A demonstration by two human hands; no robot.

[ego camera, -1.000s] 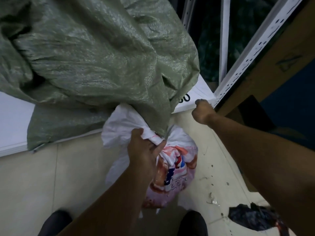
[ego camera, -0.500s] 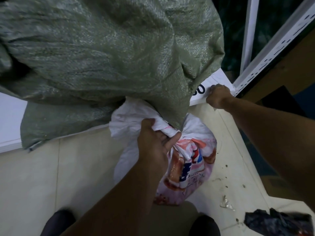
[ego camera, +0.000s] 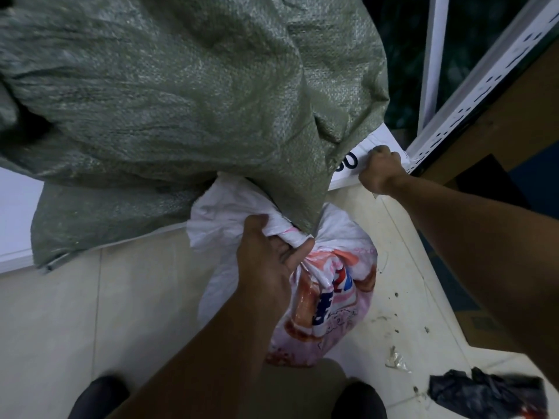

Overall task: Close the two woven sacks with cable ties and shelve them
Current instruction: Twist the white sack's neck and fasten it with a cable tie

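A large green woven sack [ego camera: 169,110] lies on the white low shelf board [ego camera: 15,213], with one corner hanging over the front edge. Below it, a white woven sack with pink, red and blue print [ego camera: 332,297] sits on the floor between my feet. My left hand [ego camera: 269,261] is clenched around the twisted neck of this printed sack. My right hand [ego camera: 379,170] is closed on the shelf's front edge, by a black printed number at the corner post. No cable tie shows.
A white perforated shelf upright [ego camera: 472,95] runs diagonally at the right, with a brown board [ego camera: 514,116] beside it. A crumpled black plastic bag [ego camera: 490,391] and small debris [ego camera: 396,361] lie on the pale tiled floor [ego camera: 60,322]. My dark shoes [ego camera: 99,397] stand at the bottom.
The view has shifted, so the sacks and the shelf corner sit further right in frame. Both hands keep their grips; the printed sack stays on the floor.
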